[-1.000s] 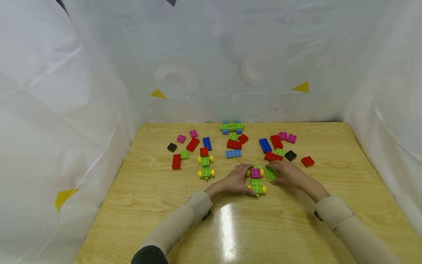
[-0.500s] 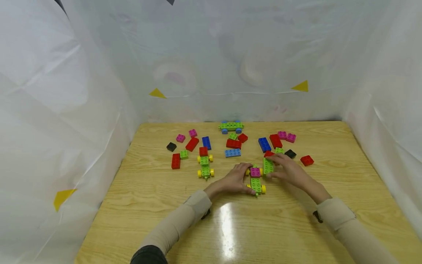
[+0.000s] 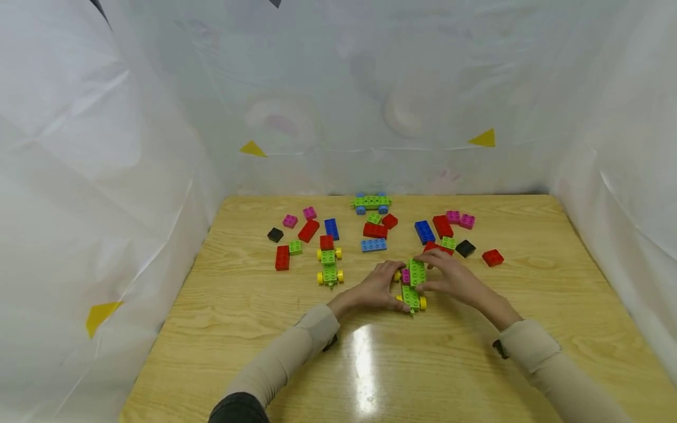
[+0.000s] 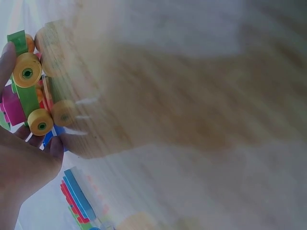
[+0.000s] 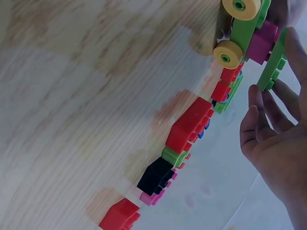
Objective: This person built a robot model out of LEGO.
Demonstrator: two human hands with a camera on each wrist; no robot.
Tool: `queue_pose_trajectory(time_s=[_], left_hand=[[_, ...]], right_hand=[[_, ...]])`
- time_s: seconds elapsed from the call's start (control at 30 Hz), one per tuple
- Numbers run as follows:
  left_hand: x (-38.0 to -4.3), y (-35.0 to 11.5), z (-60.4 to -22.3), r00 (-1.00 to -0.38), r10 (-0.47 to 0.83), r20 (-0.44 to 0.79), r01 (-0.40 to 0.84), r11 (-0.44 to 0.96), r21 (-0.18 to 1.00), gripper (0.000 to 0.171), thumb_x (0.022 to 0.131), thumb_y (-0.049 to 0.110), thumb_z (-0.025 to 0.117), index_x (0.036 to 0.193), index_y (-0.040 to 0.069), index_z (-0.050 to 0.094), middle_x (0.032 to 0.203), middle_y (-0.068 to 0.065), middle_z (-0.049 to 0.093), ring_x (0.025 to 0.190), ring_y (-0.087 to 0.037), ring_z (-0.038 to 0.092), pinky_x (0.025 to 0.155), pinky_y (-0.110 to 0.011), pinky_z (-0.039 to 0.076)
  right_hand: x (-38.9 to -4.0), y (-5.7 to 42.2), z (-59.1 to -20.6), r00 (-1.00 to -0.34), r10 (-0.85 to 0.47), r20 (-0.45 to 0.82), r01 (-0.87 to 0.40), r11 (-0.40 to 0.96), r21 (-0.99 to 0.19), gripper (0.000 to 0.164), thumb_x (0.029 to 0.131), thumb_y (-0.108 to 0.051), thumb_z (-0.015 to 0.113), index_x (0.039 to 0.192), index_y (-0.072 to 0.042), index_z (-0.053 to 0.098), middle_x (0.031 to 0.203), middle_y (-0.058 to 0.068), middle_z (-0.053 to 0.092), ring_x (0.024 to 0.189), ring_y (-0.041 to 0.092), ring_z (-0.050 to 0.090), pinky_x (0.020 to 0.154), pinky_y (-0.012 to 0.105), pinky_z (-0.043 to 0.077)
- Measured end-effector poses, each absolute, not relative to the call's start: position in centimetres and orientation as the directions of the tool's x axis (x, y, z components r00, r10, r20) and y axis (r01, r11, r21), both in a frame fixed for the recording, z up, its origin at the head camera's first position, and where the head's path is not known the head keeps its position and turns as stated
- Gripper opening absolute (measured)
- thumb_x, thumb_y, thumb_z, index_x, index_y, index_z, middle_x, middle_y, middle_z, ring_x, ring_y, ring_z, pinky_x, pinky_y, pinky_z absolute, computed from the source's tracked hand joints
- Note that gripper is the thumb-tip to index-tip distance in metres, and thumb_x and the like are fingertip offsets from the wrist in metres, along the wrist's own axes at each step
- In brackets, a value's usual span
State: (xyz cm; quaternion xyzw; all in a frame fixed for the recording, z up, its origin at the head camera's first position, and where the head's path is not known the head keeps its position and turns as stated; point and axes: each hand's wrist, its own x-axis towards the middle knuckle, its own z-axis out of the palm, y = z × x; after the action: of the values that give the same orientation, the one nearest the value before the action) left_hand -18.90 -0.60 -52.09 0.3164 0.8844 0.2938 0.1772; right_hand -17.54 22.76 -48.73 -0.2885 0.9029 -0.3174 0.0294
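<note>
My left hand (image 3: 374, 289) grips a green wheeled base (image 3: 410, 299) with yellow wheels, its thumb at the near end and fingers at the far end. On the far half of that base sits a pink brick (image 3: 405, 277). Between thumb and fingers, my right hand (image 3: 456, 278) pinches a flat green building plate (image 3: 417, 272). In the right wrist view the plate (image 5: 273, 61) is tilted over the studs of the pink brick (image 5: 262, 43); whether they touch I cannot tell. The left wrist view shows the base's yellow wheels (image 4: 27, 70) side on.
A second yellow-wheeled base (image 3: 329, 267) with a red brick stands left of my hands. At the back edge is a blue-wheeled green base (image 3: 372, 202). Loose bricks lie around, among them a light blue brick (image 3: 374, 245), a black brick (image 3: 465, 248) and a red brick (image 3: 493, 257).
My right hand has lifted the green plate from beside the wheeled base and brought it left over the pink brick. My left hand has stayed on the base.
</note>
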Motion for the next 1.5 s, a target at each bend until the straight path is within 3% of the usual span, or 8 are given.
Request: queue_pose_trajectory(time_s=[0.5,0.97,1.3,1.5], left_hand=[[-18.9,-0.8,-52.0,-0.736,0.662,-0.144,0.446,0.634,0.632,0.106,0.073,0.055,0.078,0.152,0.015,0.021,0.15,-0.005,0.032,0.139,-0.022,0.028,0.112,-0.038,0.027],[-18.9,-0.7,-52.1,-0.74,0.658,-0.141,0.447,0.637,0.628,0.107,0.072,0.055,0.079,0.152,0.014,0.02,0.15,-0.005,0.031,0.138,-0.021,0.028,0.112,-0.037,0.028],[-18.8,-0.5,-52.0,-0.75,0.648,-0.135,0.429,0.631,0.646,0.108,0.071,0.055,0.08,0.151,0.011,0.023,0.149,-0.007,0.033,0.138,-0.022,0.03,0.112,-0.037,0.028],[-18.7,-0.4,-51.9,-0.758,0.638,-0.135,0.418,0.634,0.65,0.107,0.071,0.054,0.08,0.15,0.01,0.024,0.148,-0.007,0.033,0.138,-0.022,0.03,0.112,-0.037,0.028]], right_hand=[[-17.6,21.6,-48.6,-0.822,-0.557,0.118,-0.514,0.636,-0.575,0.066,0.078,-0.036,0.08,0.133,-0.007,0.057,0.127,0.011,0.054,0.103,0.026,0.057,0.088,0.048,0.049],[-17.9,20.6,-47.4,-0.813,-0.571,0.11,-0.548,0.688,-0.476,0.063,0.073,-0.033,0.084,0.124,-0.003,0.064,0.105,0.005,0.059,0.082,0.019,0.053,0.069,0.029,0.047],[-18.2,20.3,-46.8,-0.83,-0.557,-0.007,-0.483,0.726,-0.489,0.064,0.074,-0.036,0.082,0.125,-0.003,0.064,0.105,0.005,0.058,0.081,0.017,0.055,0.065,0.026,0.047],[-18.1,20.3,-46.7,-0.829,-0.559,0.002,-0.49,0.725,-0.484,0.061,0.072,-0.033,0.084,0.122,-0.002,0.065,0.104,0.005,0.058,0.077,0.014,0.05,0.064,0.026,0.045]])
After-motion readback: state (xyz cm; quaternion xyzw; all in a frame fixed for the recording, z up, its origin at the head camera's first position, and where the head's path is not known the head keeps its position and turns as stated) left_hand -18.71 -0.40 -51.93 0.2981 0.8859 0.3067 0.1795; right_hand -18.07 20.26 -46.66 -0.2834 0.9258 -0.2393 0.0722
